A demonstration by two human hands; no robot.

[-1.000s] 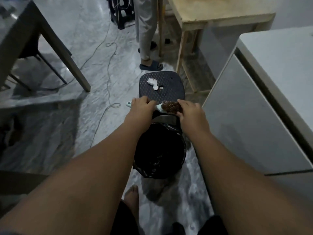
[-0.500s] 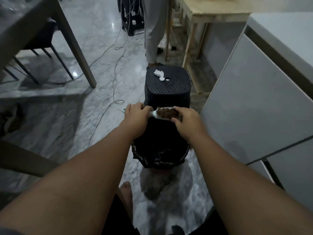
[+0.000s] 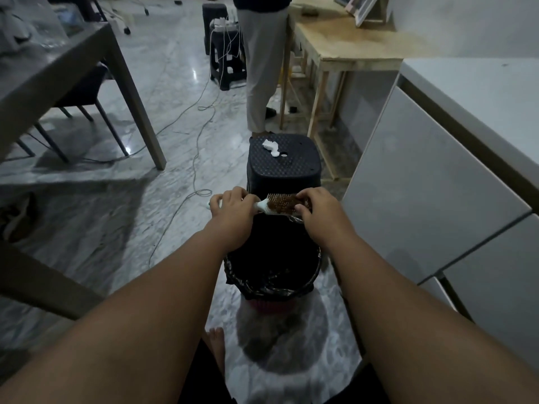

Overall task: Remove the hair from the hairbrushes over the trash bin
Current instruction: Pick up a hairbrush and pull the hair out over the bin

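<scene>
Both ends of the hairbrush (image 3: 281,204) are held over the trash bin (image 3: 262,284), your left hand (image 3: 233,212) gripping the handle, your right hand (image 3: 316,212) maybe pinching the hairy end.

A black stool (image 3: 284,173) blocks the trash bin (image 3: 274,284) at 12 o'clock, a white cabinet (image 3: 423,193) hems it at 3; marble floor (image 3: 110,228) lies open at 9.
</scene>
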